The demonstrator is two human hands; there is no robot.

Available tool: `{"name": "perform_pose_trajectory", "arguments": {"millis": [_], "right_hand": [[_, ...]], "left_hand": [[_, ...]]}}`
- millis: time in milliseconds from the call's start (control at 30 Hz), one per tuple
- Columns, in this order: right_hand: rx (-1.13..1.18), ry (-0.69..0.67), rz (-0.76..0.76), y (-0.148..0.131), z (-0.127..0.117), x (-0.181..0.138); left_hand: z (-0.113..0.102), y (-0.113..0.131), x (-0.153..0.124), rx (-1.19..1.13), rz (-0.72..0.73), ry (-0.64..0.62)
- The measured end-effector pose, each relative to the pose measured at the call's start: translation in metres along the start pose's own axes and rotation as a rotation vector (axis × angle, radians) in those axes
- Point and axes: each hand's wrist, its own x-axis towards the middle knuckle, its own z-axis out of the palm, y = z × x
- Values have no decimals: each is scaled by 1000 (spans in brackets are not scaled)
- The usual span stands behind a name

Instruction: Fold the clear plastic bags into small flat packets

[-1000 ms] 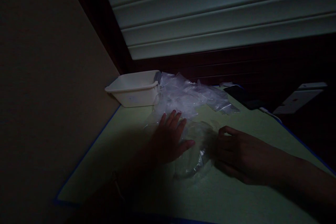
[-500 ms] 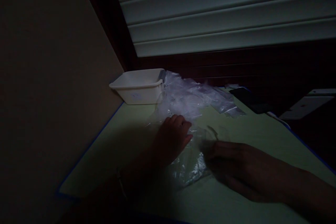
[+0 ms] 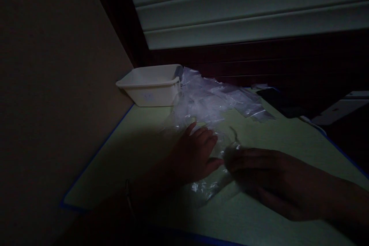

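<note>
Bag [image 3: 205, 189] at L fingers [image 3: 206, 137]: clear, white glints. Tabletop [image 3: 311, 146] below fingers: pale grn, blue edging [image 3: 96, 157]. Beyond fingers: bag pile [image 3: 207, 102] translucent whitish-lilac; bin [image 3: 163, 97] off-wht, grey corner pc. [image 3: 179, 72]; slats [image 3: 245, 19] grey-grn, dk horiz. lines.

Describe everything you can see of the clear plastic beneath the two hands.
The clear plastic looks like thin, crinkled film, perhaps a bag, with bright glints on its near part. It lies on the pale green tabletop, nearer the camera than a heap of similar plastic. The left hand spreads over its left side; the right hand is at its right. Darkness hides its full outline and whether fingers grip it.
</note>
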Motion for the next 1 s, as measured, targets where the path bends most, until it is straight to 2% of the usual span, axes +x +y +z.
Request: {"name": "perform_pose_trajectory", "arguments": {"millis": [300, 500, 633, 1000], "right_hand": [[50, -39, -32, -4, -5, 3], [47, 26, -29, 5, 0, -2], [1, 59, 27, 9, 5, -2], [-11, 67, 52, 9, 10, 2]], "left_hand": [[6, -2, 7, -11, -25, 3], [8, -6, 7, -22, 14, 45], [11, -7, 7, -19, 43, 40], [18, -13, 16, -54, 87, 84]]}}
